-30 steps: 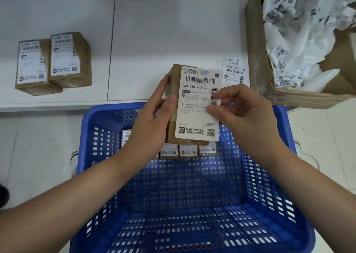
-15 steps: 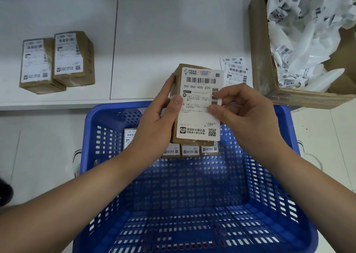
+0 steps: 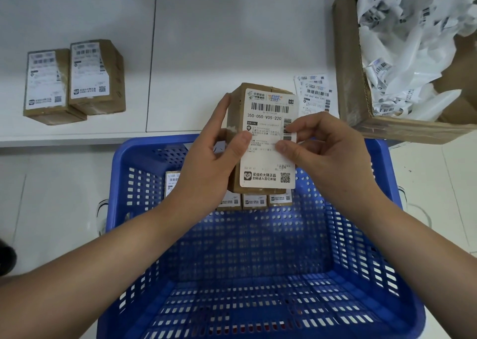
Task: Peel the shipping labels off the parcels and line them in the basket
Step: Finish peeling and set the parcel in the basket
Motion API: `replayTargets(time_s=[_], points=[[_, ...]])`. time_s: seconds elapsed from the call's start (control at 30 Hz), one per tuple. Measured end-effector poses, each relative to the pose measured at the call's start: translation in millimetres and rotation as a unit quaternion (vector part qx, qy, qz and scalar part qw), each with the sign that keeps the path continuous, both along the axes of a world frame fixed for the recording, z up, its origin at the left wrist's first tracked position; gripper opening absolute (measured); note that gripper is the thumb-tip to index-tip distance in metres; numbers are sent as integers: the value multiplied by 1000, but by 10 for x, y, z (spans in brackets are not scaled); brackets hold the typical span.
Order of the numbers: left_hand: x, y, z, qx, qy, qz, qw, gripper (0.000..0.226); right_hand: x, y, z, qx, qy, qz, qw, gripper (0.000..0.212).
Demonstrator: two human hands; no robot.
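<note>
Parcel (image 3: 236, 121) held above the blue basket (image 3: 258, 274): left hand (image 3: 211, 163) grips it, right hand (image 3: 327, 152) pinches its label (image 3: 268, 142).
Labelled parcels (image 3: 254, 200) line the basket's far wall; beyond it, a white table (image 3: 206, 49) carries a cardboard box (image 3: 361, 93) of crumpled labels (image 3: 407, 49).

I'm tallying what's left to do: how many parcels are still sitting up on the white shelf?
2. Both stand side by side at the shelf's far left: one parcel on the outside, the other touching its right side. Neither is hidden; a third is in the hands.
</note>
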State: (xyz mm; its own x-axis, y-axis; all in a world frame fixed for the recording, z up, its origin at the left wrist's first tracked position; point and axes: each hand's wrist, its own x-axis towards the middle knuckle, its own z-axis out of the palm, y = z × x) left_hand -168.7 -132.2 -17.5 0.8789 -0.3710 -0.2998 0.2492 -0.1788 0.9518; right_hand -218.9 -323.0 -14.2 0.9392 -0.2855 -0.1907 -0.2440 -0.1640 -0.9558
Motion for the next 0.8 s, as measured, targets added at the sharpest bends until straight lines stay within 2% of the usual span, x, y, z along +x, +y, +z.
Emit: replayTargets(time_s=[0.13,0.5,0.7,0.8], points=[[-11,-5,20,20,-21,-6,1000,72,-7,41,55,-22,22,-25,999,38],[-13,-27,66,32,-64,-17,997,63,31,-46,96,-119,22,-68,990,69],[-38,-55,89,37,-74,-60,995,56,32,-76,76,-109,1,37,993,112],[-81,-91,102,28,-74,-90,993,56,15,-41,82,-112,-7,67,991,122]])
